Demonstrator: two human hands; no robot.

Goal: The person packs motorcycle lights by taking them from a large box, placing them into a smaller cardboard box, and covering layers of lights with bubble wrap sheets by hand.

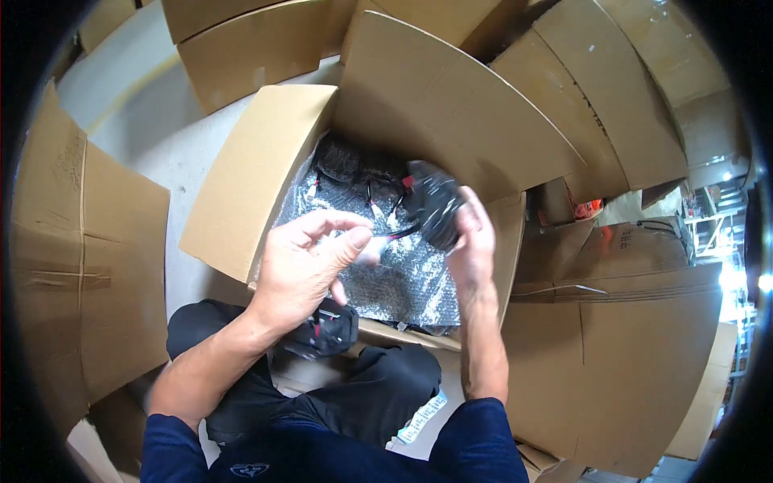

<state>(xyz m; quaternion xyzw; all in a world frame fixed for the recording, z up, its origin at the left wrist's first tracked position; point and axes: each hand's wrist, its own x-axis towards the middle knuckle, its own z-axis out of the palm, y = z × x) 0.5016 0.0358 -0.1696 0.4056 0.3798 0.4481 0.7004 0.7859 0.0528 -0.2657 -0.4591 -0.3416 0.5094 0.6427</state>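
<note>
My right hand (473,241) grips a small black fan-like part (435,211) with red and black wires trailing from it. My left hand (310,258) pinches the free end of those wires (394,234) between thumb and fingers. Both hands hover over an open cardboard box (241,193) lined with silvery bubble wrap (403,278). More of the same black parts (338,161) lie at the far end of the box. Another black part with red detail (326,332) rests on my lap, under my left wrist.
Large cardboard boxes surround me: one at the left (80,266), several stacked at the back (266,48) and at the right (628,354). A grey floor strip (145,121) shows at the upper left. A white printed label (420,419) lies by my right knee.
</note>
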